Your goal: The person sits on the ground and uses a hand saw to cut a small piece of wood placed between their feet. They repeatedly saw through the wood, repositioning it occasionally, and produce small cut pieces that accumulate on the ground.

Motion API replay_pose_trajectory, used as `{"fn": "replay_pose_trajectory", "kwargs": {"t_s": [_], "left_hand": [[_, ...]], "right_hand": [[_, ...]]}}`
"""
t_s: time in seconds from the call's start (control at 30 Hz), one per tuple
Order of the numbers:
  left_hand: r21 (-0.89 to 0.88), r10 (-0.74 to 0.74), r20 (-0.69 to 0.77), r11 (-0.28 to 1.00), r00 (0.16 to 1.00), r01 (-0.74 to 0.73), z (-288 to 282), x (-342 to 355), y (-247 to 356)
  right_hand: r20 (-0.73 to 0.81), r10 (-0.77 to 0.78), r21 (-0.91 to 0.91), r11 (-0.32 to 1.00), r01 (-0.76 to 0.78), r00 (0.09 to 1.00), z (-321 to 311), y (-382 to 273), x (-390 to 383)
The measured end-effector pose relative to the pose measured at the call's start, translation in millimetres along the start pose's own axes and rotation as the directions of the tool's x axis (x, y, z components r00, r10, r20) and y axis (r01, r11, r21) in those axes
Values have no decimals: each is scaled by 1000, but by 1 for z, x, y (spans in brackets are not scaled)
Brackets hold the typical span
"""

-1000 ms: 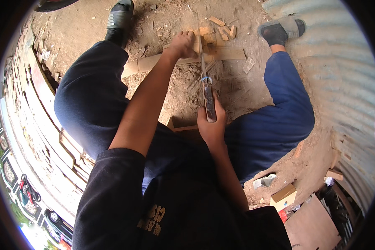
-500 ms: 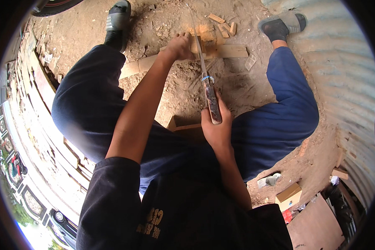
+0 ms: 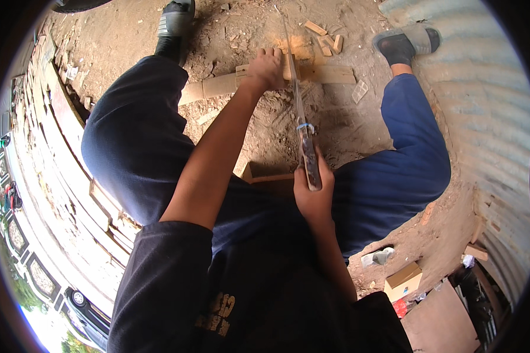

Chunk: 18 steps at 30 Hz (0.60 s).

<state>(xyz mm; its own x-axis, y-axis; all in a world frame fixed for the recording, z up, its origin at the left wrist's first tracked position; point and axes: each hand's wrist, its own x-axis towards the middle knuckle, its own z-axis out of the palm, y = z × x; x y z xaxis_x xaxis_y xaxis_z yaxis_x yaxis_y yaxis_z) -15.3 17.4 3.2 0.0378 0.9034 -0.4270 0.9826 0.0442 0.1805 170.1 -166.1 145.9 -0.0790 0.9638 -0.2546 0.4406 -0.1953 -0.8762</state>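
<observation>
My right hand (image 3: 315, 197) is closed round the worn dark handle of a hand saw (image 3: 300, 109). The long, narrow blade points away from me and lies against a short piece of wood (image 3: 287, 66). My left hand (image 3: 265, 69) presses on this piece just left of the blade, with its fingers curled over it. Underneath, a longer wooden plank (image 3: 333, 74) lies crosswise on the ground. How deep the blade sits in the wood is hard to make out.
Several small wood offcuts (image 3: 328, 43) and some sawdust (image 3: 302, 44) lie beyond the plank. My legs spread to either side. Corrugated metal sheeting (image 3: 471, 100) stands at the right, with a cardboard box (image 3: 403, 281) at lower right. Boards (image 3: 70, 170) line the left.
My right hand has drawn the saw back toward my body. My left hand stays on the short piece of wood. The whole view has shifted slightly.
</observation>
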Motion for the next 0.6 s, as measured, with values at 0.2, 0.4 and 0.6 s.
{"fn": "replay_pose_trajectory", "kwargs": {"t_s": [0.2, 0.4, 0.6], "left_hand": [[28, 64, -45, 998, 997, -62, 22, 15, -10], [-29, 31, -49, 999, 998, -33, 1, -3, -2], [-22, 18, -71, 1000, 997, -20, 11, 4, -3]], "right_hand": [[104, 173, -60, 984, -167, 979, 12, -11, 61], [39, 18, 39, 999, -20, 999, 1, 0, 25], [92, 166, -86, 984, -158, 982, 23, -16, 72]]}}
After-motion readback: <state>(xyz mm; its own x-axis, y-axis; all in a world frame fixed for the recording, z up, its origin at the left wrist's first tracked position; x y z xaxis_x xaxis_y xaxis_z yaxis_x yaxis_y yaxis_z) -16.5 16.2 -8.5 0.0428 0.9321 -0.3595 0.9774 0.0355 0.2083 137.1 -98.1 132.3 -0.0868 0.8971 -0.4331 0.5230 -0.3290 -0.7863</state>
